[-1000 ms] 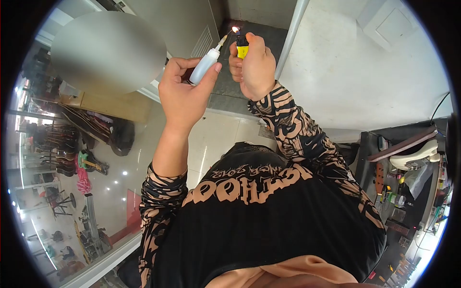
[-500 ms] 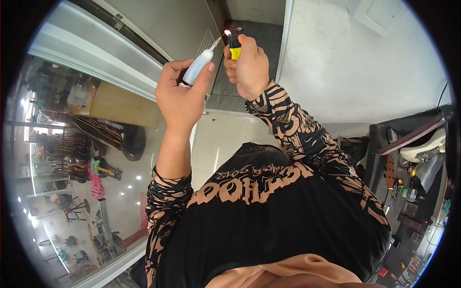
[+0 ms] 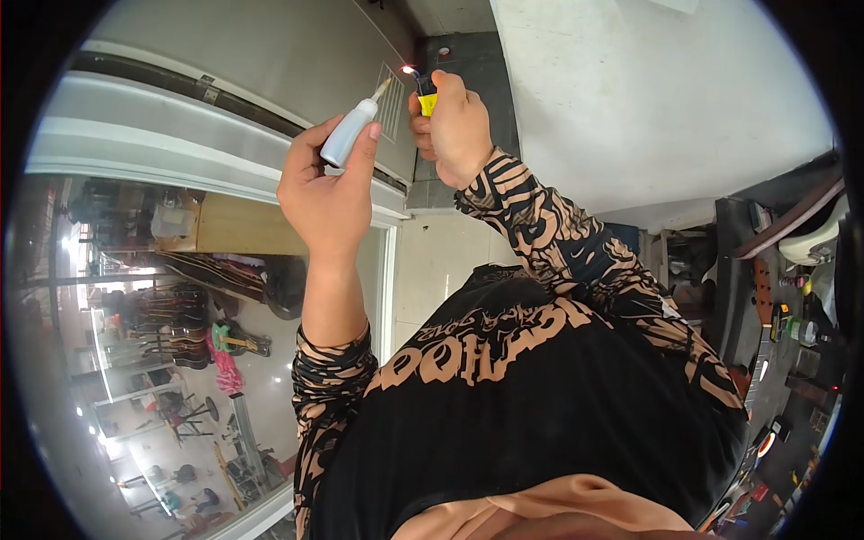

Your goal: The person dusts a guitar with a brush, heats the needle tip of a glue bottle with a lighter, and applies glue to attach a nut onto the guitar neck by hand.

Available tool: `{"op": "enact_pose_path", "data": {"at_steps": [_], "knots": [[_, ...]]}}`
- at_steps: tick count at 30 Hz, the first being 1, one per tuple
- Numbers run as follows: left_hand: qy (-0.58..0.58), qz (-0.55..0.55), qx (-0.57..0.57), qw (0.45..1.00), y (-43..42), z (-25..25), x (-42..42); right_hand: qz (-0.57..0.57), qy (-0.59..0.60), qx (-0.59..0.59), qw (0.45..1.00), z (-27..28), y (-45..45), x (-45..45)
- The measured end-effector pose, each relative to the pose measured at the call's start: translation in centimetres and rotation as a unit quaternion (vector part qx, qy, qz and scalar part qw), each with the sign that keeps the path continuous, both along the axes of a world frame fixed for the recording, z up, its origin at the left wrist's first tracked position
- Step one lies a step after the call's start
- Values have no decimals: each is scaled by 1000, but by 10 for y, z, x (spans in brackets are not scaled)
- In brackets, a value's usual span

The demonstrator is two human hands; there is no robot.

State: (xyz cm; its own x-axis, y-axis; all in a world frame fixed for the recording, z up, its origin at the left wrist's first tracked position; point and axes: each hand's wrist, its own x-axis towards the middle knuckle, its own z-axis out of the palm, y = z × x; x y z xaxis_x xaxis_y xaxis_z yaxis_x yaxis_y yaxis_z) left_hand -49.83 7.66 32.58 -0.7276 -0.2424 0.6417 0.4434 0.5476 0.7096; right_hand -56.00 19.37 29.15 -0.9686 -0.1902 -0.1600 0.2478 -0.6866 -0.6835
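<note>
My left hand (image 3: 329, 180) grips a white squeeze bottle (image 3: 349, 133), tilted with its narrow tan tip (image 3: 382, 89) pointing up and right. In my right hand (image 3: 460, 126) is a yellow and black lighter (image 3: 427, 97), held upright with my thumb at its top. A small flame (image 3: 409, 69) burns at the lighter's head and leans left, toward the bottle tip. A short gap separates flame and tip. My palm and fingers partly hide both the bottle's base and the lighter's lower end.
Behind glass on the left, guitars (image 3: 175, 328) hang in a row. A white wall (image 3: 612, 99) rises at right of my hands, and a grey door (image 3: 297, 63) stands at left. Tools and guitar parts (image 3: 792, 324) crowd a bench on the far right.
The bottle tip, which was close to the flame, now sits farther below and left of it. Both hands have shifted left in view, and the camera view has turned somewhat.
</note>
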Motion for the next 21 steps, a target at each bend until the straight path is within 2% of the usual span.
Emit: {"op": "enact_pose_path", "data": {"at_steps": [21], "knots": [[-19, 25, -21, 999, -12, 0, -14, -19, -3, 0, 1000, -2, -11, -12]]}}
